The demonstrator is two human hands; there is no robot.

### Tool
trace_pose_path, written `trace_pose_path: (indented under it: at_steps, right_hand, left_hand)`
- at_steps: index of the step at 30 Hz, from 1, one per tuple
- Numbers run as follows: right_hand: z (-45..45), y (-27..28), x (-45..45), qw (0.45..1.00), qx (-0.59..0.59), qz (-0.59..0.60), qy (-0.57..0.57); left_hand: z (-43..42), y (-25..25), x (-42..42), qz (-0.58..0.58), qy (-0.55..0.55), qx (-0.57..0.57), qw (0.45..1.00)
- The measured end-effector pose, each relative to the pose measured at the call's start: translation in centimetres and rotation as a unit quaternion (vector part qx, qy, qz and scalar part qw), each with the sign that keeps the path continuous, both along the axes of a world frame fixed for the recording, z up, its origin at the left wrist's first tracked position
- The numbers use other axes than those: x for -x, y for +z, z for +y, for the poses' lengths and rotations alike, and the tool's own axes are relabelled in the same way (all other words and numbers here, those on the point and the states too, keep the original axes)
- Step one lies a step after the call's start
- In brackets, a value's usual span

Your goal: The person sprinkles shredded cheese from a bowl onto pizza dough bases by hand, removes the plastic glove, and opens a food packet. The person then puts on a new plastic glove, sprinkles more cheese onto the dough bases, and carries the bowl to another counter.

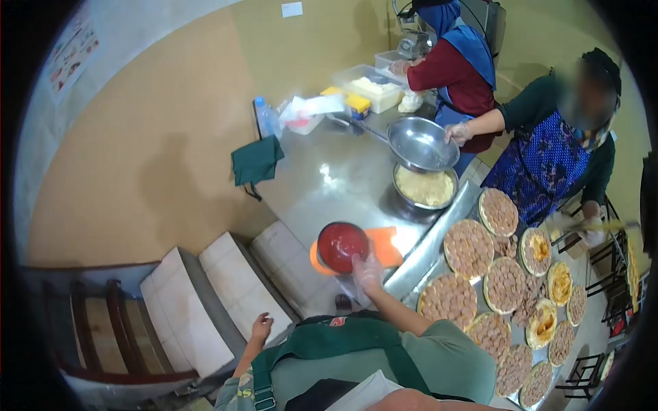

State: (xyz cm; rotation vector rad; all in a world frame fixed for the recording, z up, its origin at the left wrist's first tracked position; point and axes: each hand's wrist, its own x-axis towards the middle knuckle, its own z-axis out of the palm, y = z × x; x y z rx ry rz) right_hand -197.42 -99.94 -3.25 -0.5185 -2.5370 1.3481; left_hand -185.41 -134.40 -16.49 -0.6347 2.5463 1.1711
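A red bowl (pixel 343 246) with a dark rim sits at the near end of the steel table, over an orange board (pixel 385 245). My right hand (pixel 371 272), in a clear plastic glove, grips the bowl's right side with the thumb at the rim. Inside, the bowl looks red, and I cannot make out any contents. Away from the table, low beside my body, hangs my left hand (pixel 261 328). Its fingers are apart and hold nothing; the pale steps (pixel 229 277) are nearest to it.
Across the table a co-worker (pixel 541 154) tilts a metal pan (pixel 421 142) above a bowl of pale crumbs (pixel 425 188). Topped round pastries (pixel 469 248) crowd the tray at right. Another person (pixel 456 82) works behind, by plastic tubs (pixel 373 88). A green cloth (pixel 256 162) lies at the table's left edge.
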Motion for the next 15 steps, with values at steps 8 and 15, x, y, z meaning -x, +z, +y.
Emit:
trace_pose_path:
  at_steps: [8, 15]
  right_hand:
    - [-0.6, -5.7, 14.6, 0.88, 0.461, -0.098, -0.062]
    - [-3.7, -6.3, 24.2, 0.74, 0.635, -0.046, -0.215]
  left_hand:
    - [-0.1, -0.8, 12.0, -0.007, -0.309, 0.013, 0.951]
    - [-8.0, -7.8, 27.1, -0.056, -0.42, -0.025, 0.905]
